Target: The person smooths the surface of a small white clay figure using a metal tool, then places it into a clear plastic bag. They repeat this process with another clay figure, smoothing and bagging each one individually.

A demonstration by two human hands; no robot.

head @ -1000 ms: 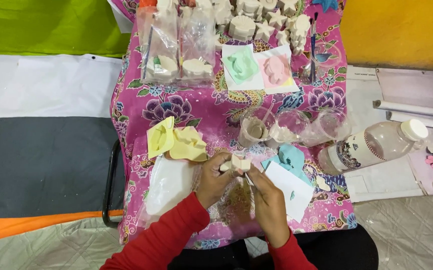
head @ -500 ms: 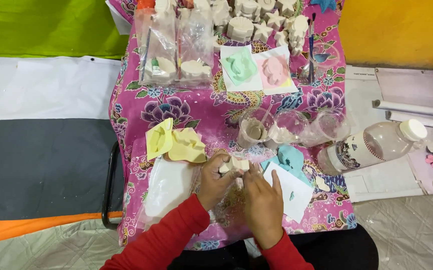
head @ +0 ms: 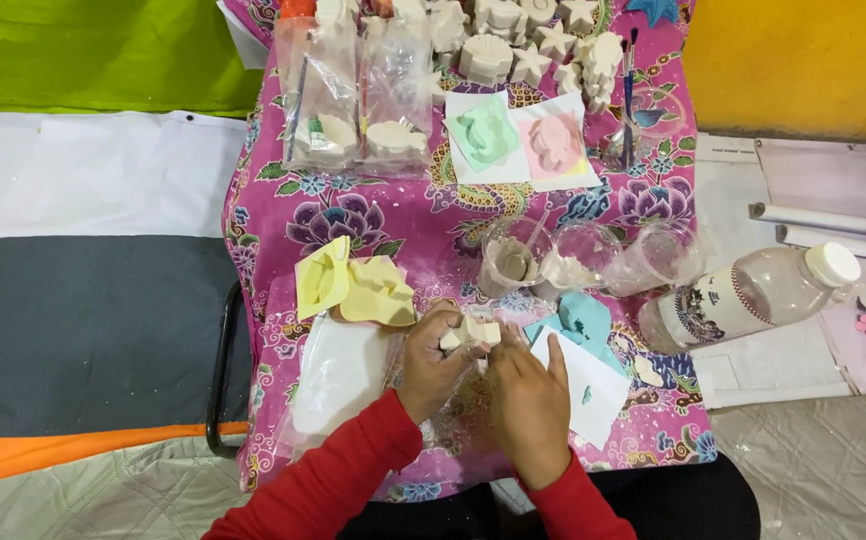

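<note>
A small white plaster figure [head: 471, 333] is gripped in my left hand [head: 431, 368], just above a table covered with a pink flowered cloth [head: 353, 215]. My right hand [head: 528, 405] rests against the figure's right side, fingers curled over it. Whether it holds a tool I cannot tell. Two yellow moulds [head: 355, 285] lie just left of my hands. A blue mould [head: 583, 320] sits on white paper [head: 583, 385] to the right.
Three clear cups [head: 583, 258] stand past my hands, one with grey paste. A clear bottle [head: 753, 295] lies on its side at right. Bagged plaster pieces [head: 358, 100], green and pink moulds [head: 518, 135] and white casts [head: 513, 45] fill the far end.
My right hand has turned palm down and closed over the figure's right side. The thin stick seen under it a second ago is out of sight. The left hand stays put.
</note>
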